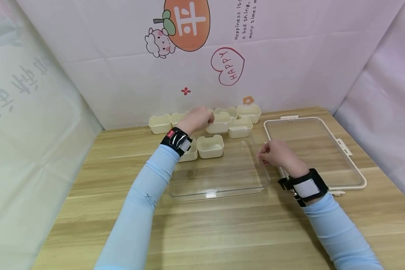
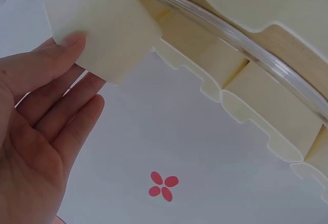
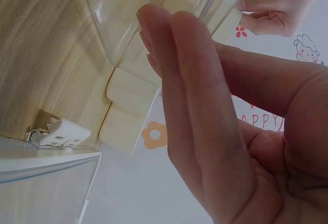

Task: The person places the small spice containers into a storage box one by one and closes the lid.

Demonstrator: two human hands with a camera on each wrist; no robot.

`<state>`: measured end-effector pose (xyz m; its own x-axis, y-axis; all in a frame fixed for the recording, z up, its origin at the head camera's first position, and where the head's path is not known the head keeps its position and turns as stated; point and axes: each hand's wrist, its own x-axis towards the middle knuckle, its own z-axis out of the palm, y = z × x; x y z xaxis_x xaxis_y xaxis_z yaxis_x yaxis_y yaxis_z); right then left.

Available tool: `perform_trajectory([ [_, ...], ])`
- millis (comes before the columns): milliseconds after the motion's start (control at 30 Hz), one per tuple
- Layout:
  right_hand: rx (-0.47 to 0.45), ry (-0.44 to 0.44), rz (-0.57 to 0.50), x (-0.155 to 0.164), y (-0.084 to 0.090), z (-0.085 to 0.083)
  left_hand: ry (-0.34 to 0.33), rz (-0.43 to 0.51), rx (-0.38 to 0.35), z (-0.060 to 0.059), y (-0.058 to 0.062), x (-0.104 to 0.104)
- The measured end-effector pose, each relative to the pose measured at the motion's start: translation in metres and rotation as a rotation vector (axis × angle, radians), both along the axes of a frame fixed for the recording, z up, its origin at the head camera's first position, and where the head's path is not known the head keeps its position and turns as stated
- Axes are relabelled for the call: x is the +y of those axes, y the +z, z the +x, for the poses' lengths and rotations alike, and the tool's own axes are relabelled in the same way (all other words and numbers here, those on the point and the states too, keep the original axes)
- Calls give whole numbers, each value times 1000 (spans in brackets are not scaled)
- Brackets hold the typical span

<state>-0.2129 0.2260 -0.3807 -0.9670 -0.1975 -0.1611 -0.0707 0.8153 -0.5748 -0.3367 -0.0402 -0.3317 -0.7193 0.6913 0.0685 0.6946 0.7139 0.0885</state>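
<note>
Head view: my left hand (image 1: pixel 198 119) grips a cream cup (image 1: pixel 219 123) at the clear tray (image 1: pixel 219 189)'s far edge; my right hand (image 1: pixel 278 154) sits at the tray's right rim, lid (image 1: pixel 349 176) beside it.
Left wrist view: thumb pinches the cup (image 2: pixel 102 26), other fingers loose.
Right wrist view: my fingers (image 3: pixel 200 106) straight, together, holding nothing.

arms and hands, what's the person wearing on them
Both arms are in light blue, close-fitting sleeves down to the wrists. The left hand is bare, with a black wrist strap carrying a small red tag and a grey patch. The right hand is bare too, its black strap crossed by a wide grey band.
</note>
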Motion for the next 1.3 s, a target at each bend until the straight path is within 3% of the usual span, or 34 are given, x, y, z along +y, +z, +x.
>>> perform_trajectory([
  [300, 9, 2, 20, 0, 1, 1, -6, 34, 12, 9, 9, 1],
  [667, 18, 15, 28, -2, 1, 0, -44, 28, 66, 29, 26, 10],
  [1300, -13, 18, 12, -3, 4, 3, -112, -15, 129, 50, 26, 22],
])
